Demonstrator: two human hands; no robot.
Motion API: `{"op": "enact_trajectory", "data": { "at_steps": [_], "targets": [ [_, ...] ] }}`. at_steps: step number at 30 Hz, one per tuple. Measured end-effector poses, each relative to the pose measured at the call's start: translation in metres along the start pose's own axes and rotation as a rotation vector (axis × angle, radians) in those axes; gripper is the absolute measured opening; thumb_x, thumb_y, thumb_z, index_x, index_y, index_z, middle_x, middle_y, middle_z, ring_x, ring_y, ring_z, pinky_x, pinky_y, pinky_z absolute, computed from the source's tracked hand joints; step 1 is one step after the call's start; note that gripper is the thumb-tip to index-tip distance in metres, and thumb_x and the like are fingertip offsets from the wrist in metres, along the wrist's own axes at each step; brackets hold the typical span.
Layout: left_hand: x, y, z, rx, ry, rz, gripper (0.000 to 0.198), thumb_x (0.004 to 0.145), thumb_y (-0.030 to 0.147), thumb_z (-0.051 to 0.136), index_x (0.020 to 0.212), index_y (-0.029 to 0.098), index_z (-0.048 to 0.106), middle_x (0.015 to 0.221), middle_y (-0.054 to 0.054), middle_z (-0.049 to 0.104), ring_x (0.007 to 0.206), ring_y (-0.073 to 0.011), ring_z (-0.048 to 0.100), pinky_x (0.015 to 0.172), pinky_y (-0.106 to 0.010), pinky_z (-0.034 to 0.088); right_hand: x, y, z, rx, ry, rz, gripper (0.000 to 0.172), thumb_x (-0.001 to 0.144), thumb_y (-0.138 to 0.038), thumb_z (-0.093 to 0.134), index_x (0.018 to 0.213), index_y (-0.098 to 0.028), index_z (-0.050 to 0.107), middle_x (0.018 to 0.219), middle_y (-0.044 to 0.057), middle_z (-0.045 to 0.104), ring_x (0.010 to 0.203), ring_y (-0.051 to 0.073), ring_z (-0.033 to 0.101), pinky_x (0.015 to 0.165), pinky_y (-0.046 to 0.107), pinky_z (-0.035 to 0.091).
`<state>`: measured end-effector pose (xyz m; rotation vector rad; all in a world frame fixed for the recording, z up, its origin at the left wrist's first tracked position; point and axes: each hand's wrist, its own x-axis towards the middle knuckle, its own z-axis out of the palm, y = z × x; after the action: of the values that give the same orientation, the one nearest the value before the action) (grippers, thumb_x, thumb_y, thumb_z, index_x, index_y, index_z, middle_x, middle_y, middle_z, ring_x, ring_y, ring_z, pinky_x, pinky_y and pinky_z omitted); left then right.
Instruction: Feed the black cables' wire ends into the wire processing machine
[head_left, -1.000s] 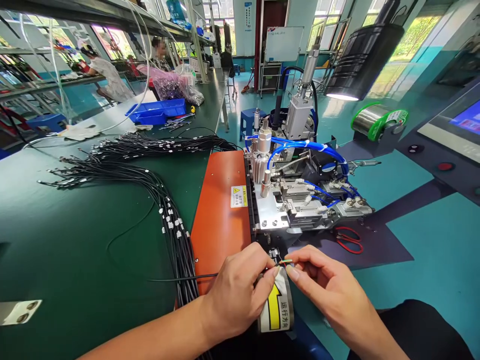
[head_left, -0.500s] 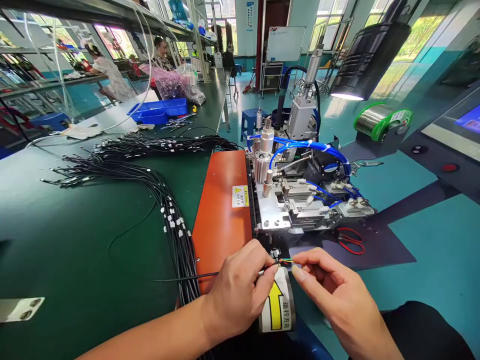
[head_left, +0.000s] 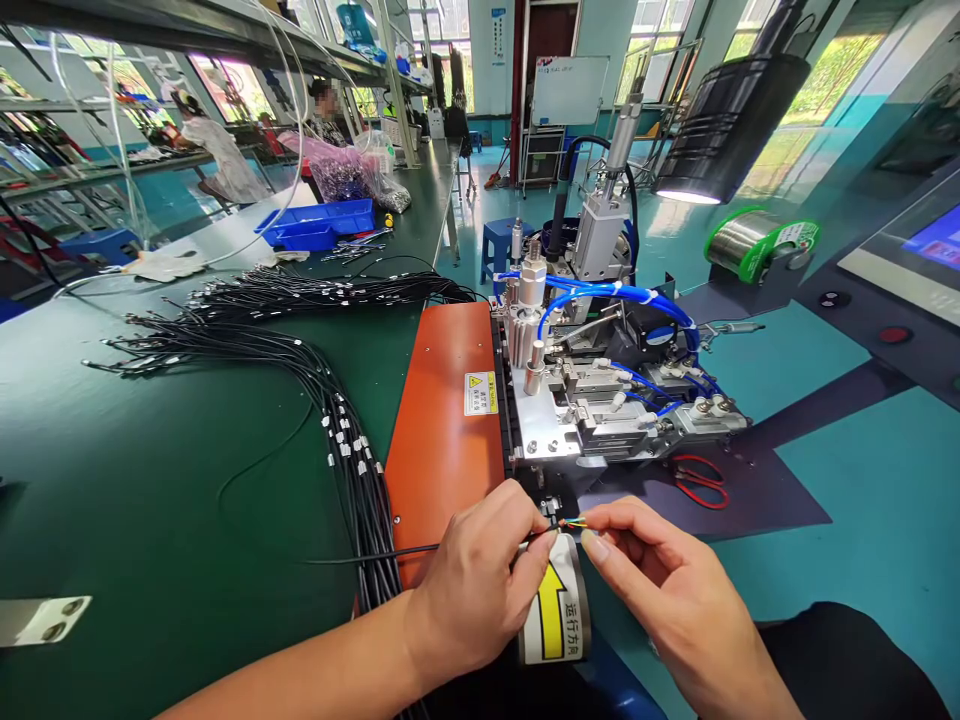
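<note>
My left hand (head_left: 487, 580) pinches a black cable (head_left: 409, 550) close to its end, and the cable trails out to the left behind it. From that end a few thin coloured wires (head_left: 573, 522) fan out. My right hand (head_left: 660, 580) has thumb and index finger curled at the tips of these wires; the fingertips partly hide the contact. Just below the wires is a white roller-like part (head_left: 574, 610) with a yellow arrow. A bundle of black cables (head_left: 352, 480) with white tags lies left of my left hand.
Beyond my hands stands a machine with metal clamps and blue hoses (head_left: 600, 380), beside an orange cover (head_left: 442, 420). Red-handled scissors (head_left: 701, 482), a solder wire spool (head_left: 761, 245) and a black lamp (head_left: 724, 130) are on the right. Blue trays (head_left: 315, 225) sit further back; two people are there.
My hands stay almost in place at the cable end, the right fingers shifting only slightly at the coloured wires. The view has tilted a little.
</note>
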<state>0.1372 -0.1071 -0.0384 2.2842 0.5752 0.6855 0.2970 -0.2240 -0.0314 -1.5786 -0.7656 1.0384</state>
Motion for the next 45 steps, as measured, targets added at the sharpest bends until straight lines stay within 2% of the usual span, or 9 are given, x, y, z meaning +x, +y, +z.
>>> {"op": "enact_trajectory", "data": {
  "at_steps": [9, 14, 22, 27, 32, 35, 39, 45],
  "targets": [
    [-0.002, -0.002, 0.001, 0.004, -0.019, -0.011, 0.009, 0.094, 0.017, 0.053, 0.086, 0.019, 0.052, 0.082, -0.001, 0.054, 0.071, -0.0136, 0.049, 0.062, -0.027, 0.036, 0.002, 0.003, -0.001, -0.053, -0.004, -0.021, 0.030, 0.087, -0.051, 0.069, 0.101, -0.024, 0.069, 0.090, 0.001, 0.059, 0.081, 0.012, 0.053, 0.070, 0.018, 0.047],
    [-0.001, -0.001, 0.000, -0.008, -0.021, -0.023, 0.009, 0.094, 0.017, 0.052, 0.085, 0.019, 0.052, 0.082, -0.001, 0.054, 0.072, -0.0138, 0.050, 0.063, -0.027, 0.037, 0.001, 0.008, -0.004, -0.154, 0.064, -0.061, 0.030, 0.089, -0.049, 0.067, 0.108, -0.026, 0.066, 0.096, 0.001, 0.060, 0.083, 0.013, 0.056, 0.071, 0.019, 0.049],
    [0.001, -0.001, 0.001, -0.006, -0.014, -0.029, 0.010, 0.094, 0.018, 0.052, 0.085, 0.019, 0.053, 0.081, -0.001, 0.054, 0.071, -0.0139, 0.050, 0.062, -0.027, 0.037, -0.003, 0.010, -0.001, -0.381, 0.120, -0.349, 0.019, 0.094, -0.033, 0.064, 0.111, -0.026, 0.067, 0.097, 0.003, 0.061, 0.074, 0.012, 0.061, 0.064, 0.019, 0.052],
    [0.001, 0.000, 0.000, -0.013, -0.007, -0.055, 0.011, 0.095, 0.019, 0.052, 0.084, 0.019, 0.054, 0.080, -0.002, 0.054, 0.070, -0.0139, 0.050, 0.062, -0.027, 0.038, -0.008, 0.011, 0.007, -0.472, 0.167, -0.566, 0.028, 0.094, -0.018, 0.061, 0.121, -0.024, 0.065, 0.099, 0.005, 0.061, 0.073, 0.011, 0.062, 0.063, 0.020, 0.052],
    [0.001, 0.002, 0.000, -0.013, -0.008, -0.121, 0.012, 0.095, 0.022, 0.053, 0.083, 0.018, 0.055, 0.079, -0.002, 0.055, 0.071, -0.0145, 0.051, 0.062, -0.027, 0.039, -0.011, 0.014, 0.016, -0.540, 0.259, -0.660, 0.035, 0.092, -0.014, 0.058, 0.125, -0.021, 0.068, 0.103, 0.009, 0.062, 0.084, 0.017, 0.065, 0.071, 0.024, 0.055],
    [0.001, 0.002, 0.000, -0.018, -0.008, -0.151, 0.013, 0.095, 0.024, 0.053, 0.084, 0.018, 0.056, 0.079, -0.002, 0.057, 0.071, -0.0148, 0.052, 0.062, -0.027, 0.040, -0.011, 0.017, 0.019, -0.515, 0.264, -0.667, 0.038, 0.093, -0.013, 0.056, 0.128, -0.022, 0.067, 0.104, 0.010, 0.063, 0.084, 0.017, 0.065, 0.070, 0.024, 0.055],
    [0.002, 0.003, -0.001, -0.037, -0.012, -0.163, 0.015, 0.096, 0.026, 0.053, 0.083, 0.019, 0.056, 0.079, -0.002, 0.057, 0.071, -0.0147, 0.052, 0.062, -0.027, 0.040, -0.010, 0.019, 0.024, -0.503, 0.247, -0.627, 0.036, 0.094, -0.015, 0.056, 0.127, -0.021, 0.066, 0.105, 0.010, 0.063, 0.091, 0.018, 0.066, 0.078, 0.025, 0.055],
    [0.002, 0.003, -0.002, -0.060, -0.015, -0.168, 0.016, 0.096, 0.026, 0.053, 0.083, 0.018, 0.056, 0.078, -0.002, 0.057, 0.068, -0.0139, 0.051, 0.061, -0.027, 0.040, -0.010, 0.020, 0.029, -0.411, 0.249, -0.542, 0.030, 0.096, -0.020, 0.056, 0.124, -0.023, 0.065, 0.102, 0.008, 0.063, 0.085, 0.017, 0.066, 0.076, 0.025, 0.054]
  ]
}}
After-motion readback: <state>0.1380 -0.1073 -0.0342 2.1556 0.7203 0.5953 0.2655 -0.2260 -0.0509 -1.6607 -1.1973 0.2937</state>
